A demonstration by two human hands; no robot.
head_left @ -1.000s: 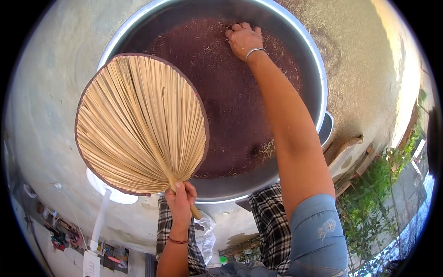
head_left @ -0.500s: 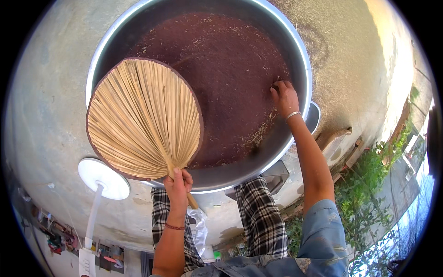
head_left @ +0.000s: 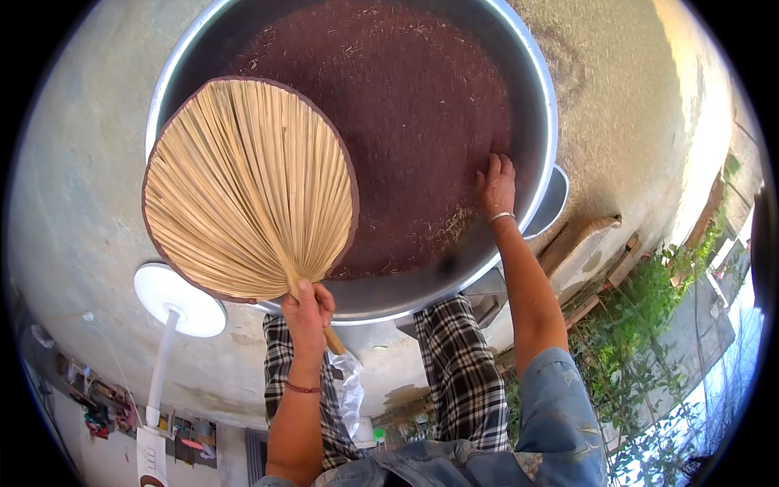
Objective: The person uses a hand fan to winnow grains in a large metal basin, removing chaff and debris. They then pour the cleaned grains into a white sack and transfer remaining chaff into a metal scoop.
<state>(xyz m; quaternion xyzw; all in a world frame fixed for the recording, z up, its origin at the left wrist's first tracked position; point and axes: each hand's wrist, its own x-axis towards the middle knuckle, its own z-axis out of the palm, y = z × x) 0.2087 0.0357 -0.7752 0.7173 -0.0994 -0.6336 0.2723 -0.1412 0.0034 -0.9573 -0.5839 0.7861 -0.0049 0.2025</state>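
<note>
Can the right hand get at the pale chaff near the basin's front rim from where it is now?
Probably yes: the right hand rests on the dark grain, the chaff lies just beside it, and the fan is off to the left.

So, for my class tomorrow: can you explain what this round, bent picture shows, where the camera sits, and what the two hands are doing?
The camera sits on a person's head and looks down; its wide lens bends the edges. No machine here, only two bare hands. The left hand grips the handle of a round woven palm-leaf fan, held over a large shiny metal basin. The basin holds a flat layer of dark reddish-brown grain with bits of straw. The right hand, wearing a thin bracelet, rests flat on the grain near the rim. Below are checked trousers and a white stand fan.
</note>
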